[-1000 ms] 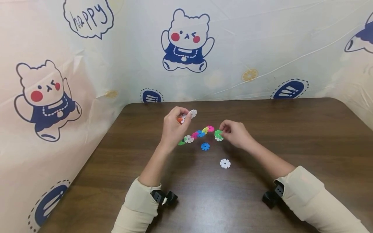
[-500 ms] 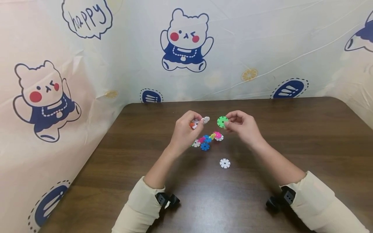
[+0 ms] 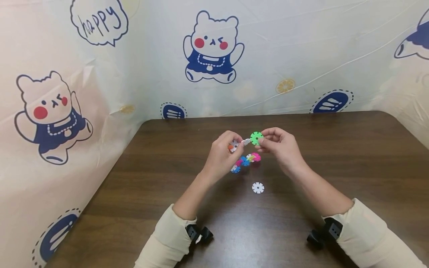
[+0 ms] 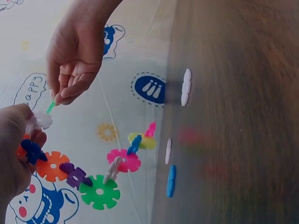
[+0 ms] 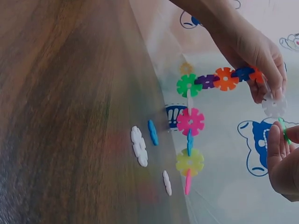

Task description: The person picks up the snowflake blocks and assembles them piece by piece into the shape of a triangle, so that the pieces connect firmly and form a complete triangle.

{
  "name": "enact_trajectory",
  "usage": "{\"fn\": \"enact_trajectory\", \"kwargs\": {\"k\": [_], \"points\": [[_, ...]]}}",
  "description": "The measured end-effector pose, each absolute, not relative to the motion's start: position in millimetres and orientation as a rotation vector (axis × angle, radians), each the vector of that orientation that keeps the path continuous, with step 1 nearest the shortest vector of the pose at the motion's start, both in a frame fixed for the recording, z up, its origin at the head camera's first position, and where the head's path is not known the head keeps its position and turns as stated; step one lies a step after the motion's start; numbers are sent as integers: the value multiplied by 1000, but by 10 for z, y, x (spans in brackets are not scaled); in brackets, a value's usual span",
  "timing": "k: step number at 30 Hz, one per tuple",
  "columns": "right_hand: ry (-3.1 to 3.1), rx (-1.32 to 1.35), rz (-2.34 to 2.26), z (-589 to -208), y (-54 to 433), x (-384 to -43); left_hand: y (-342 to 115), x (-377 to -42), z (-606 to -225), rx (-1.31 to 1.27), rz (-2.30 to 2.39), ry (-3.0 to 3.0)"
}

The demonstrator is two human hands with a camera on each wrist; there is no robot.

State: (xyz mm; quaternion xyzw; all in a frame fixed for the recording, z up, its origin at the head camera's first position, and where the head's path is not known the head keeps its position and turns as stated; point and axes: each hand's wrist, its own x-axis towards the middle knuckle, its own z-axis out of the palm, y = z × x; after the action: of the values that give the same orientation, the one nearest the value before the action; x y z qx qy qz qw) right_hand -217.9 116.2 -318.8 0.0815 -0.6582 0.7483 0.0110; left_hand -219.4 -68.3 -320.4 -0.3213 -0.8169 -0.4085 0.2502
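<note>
My left hand grips one end of a chain of coloured snowflake discs, held above the brown table. The chain hangs down from that hand in orange, purple, green, pink, blue and yellow pieces. A white disc sticks out at the held end. My right hand pinches a single green disc, whose edge meets the white disc. In the left wrist view the green disc shows edge-on, just above the white one.
A loose white disc lies on the table in front of the hands. A loose blue disc and another white one lie under the hanging chain. Printed sheets with cartoon bears wall the table at the back and left.
The right hand lifted the green disc off the table and brought it to the white end disc. The left hand moved right, carrying the chain up off the table.
</note>
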Motion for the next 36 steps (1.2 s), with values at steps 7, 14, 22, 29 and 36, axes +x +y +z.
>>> {"fn": "enact_trajectory", "kwargs": {"k": [7, 14, 22, 29, 36], "points": [[-2021, 217, 2425, -3161, 1147, -2151, -643, -2184, -3221, -893, -1097, -2217], [-1899, 155, 2578, -3130, 1096, -2148, -636, -2180, -3252, -917, -1108, -2158], [-1916, 186, 2605, -3119, 1066, -2183, -669, -2206, -3268, -922, -1102, -2126], [-2053, 327, 2555, -3136, 1147, -2282, -721, -2243, -3228, -905, -1088, -2111], [-2176, 364, 2433, -3183, 1187, -2385, -780, -2250, -3208, -848, -1099, -2107]]}}
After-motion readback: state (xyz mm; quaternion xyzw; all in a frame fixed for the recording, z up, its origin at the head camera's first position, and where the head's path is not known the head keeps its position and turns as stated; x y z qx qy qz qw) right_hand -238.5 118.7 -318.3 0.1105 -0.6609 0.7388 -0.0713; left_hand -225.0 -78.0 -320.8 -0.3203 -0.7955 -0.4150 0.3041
